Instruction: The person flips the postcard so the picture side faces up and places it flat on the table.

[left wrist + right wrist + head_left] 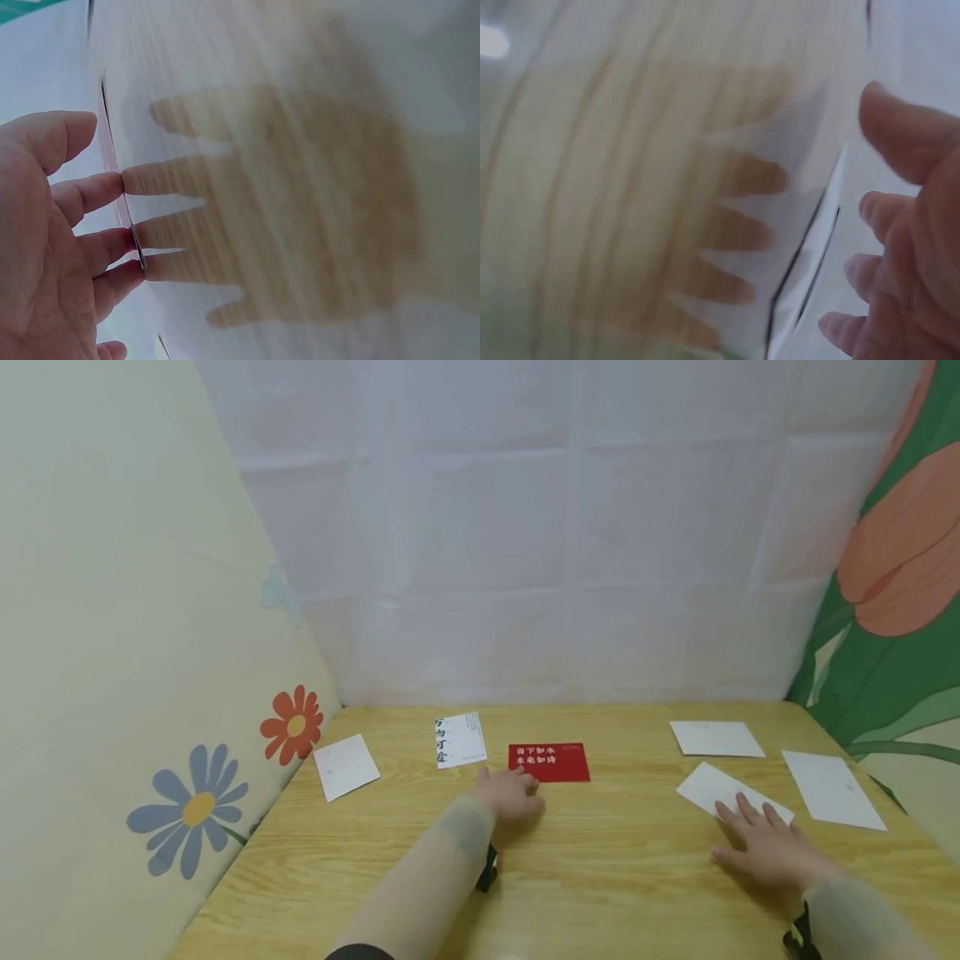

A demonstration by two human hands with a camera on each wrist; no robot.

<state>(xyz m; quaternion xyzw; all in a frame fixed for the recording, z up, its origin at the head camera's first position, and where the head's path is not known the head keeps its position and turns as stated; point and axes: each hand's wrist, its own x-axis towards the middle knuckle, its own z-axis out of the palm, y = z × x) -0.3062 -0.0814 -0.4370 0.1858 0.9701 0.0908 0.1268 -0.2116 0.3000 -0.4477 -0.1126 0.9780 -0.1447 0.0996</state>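
My left hand reaches to the near left side of a red card with white characters on it. In the left wrist view, the fingertips touch the card's thin edge, while the thumb stays apart from it. My right hand is spread at the near side of a tilted white card, covering part of it in the head view. In the right wrist view, its fingers are slightly bent and show a gap from the card's edge. Neither hand grips anything.
Left of the red card lie a white card with black characters and a plain white card. Two more white cards lie at the right of the wooden table. A white cloth hangs behind.
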